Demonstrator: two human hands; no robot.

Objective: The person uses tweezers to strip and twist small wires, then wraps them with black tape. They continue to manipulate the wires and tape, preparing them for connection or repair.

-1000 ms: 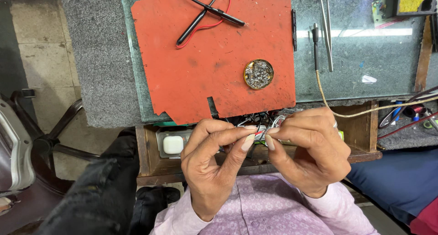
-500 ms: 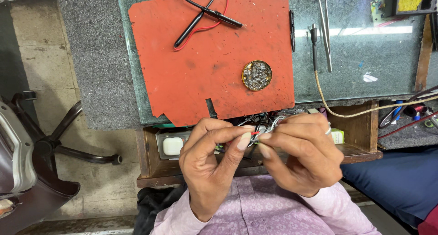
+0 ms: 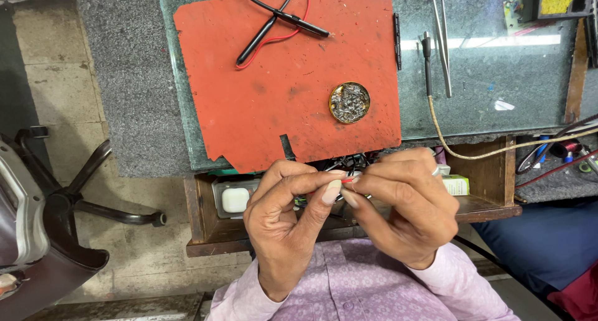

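Both hands meet at frame centre, low, over the open wooden drawer (image 3: 205,234). L hand (image 3: 283,218) closed — thumb and forefinger pinched on a thin red wire (image 3: 347,179). R hand (image 3: 405,206) also closed, fingertips pinching the same wire from the 3 o'clock side; tips of both hands nearly touching. Wire is tiny and mostly hidden by the fingers, so its far end can't be made out.

Under the hands, in the drawer: tangle of dark wires, partly hidden. White square charger block (image 3: 235,199) in a clear tray at 9 o'clock of L hand. Small green-white box (image 3: 456,184) at 3 o'clock of R hand.

At 12 o'clock of hands: orange-red work mat (image 3: 249,90) on glass bench top (image 3: 498,66). Round brass tin of solder scraps (image 3: 349,102) on mat. Black probe leads w/ red cable (image 3: 274,22) at mat's far edge. Soldering iron (image 3: 427,62) w/ tan cord and tweezers (image 3: 439,34) at 1 o'clock, off mat. Office chair base (image 3: 81,196) at 9 o'clock, on floor.
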